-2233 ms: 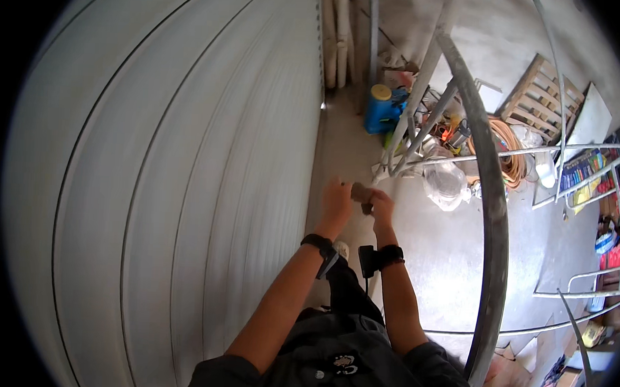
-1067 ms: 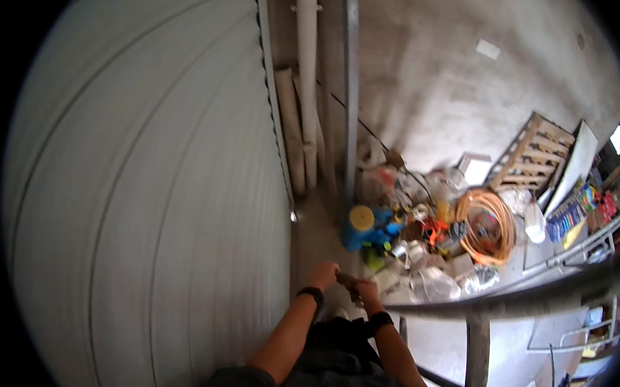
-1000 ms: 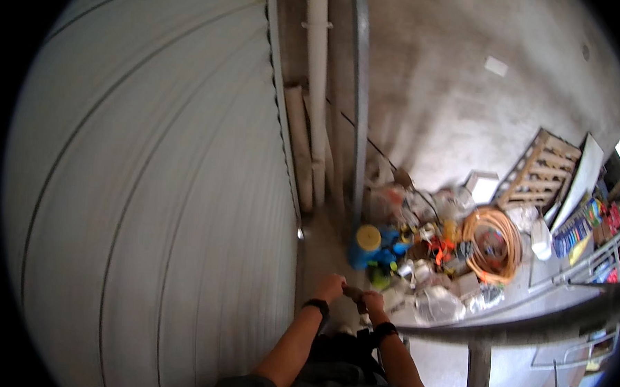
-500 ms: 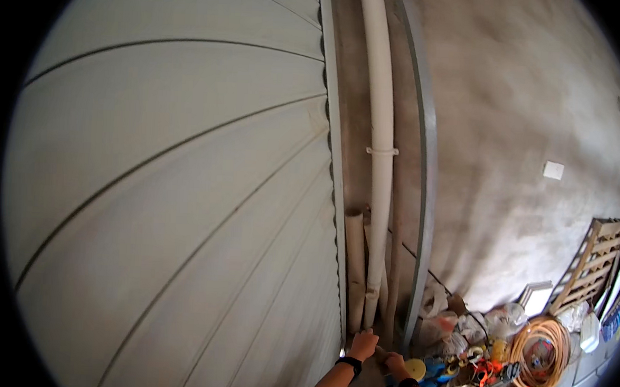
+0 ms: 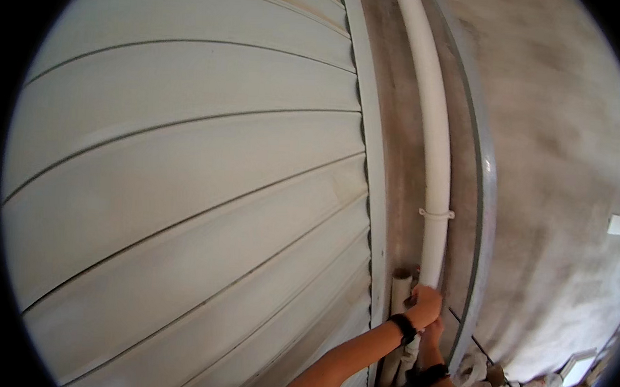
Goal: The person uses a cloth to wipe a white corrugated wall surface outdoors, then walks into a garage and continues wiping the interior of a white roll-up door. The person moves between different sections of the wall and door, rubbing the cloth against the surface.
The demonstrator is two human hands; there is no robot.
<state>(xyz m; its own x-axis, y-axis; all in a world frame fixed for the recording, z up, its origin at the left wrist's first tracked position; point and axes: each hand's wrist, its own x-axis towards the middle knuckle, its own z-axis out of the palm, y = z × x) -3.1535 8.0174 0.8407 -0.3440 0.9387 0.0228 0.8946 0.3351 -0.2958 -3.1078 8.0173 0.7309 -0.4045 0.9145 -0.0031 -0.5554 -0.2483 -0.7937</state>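
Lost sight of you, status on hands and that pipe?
Left hand on white pipe, grip unclear. Right hand just below, mostly hidden. Short pipe stub close beside.

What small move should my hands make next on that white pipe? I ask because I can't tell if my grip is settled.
Probably steady the grip before anything else. The left hand is closed against the white pipe just below its clip, while the right hand sits lower, partly hidden behind it. A shorter pipe stub stands close beside, so keep any move small.
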